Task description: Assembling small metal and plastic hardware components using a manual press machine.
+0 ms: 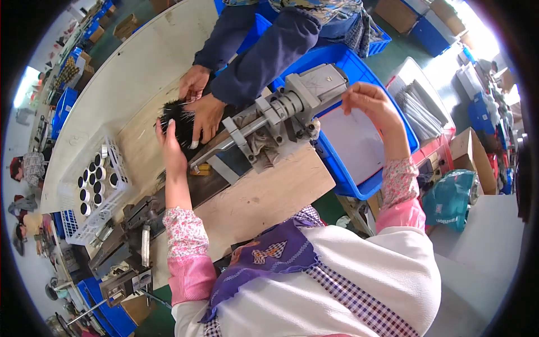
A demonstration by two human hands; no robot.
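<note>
My left hand (173,147) is closed on the left side of a round black bristle brush (182,124), partly hidden among hands. A co-worker's two hands (206,115), in dark sleeves, reach in from the far side and touch the same brush. Just right of it lies the metal bench machine (264,121), with a long shaft and clamps running diagonally. At its far right end, my right hand (373,106) is raised over a blue bin (353,188). Its fingers are curled with the tips together; whatever may be between them is too small to make out.
A white plastic basket (120,168) of round black-and-white pieces (96,182) stands on the left of the table. Nearer me is a metal vise-like fixture (137,219). A wooden board (269,191) lies under the machine. Grey rods or strips (421,115) fill a container at right.
</note>
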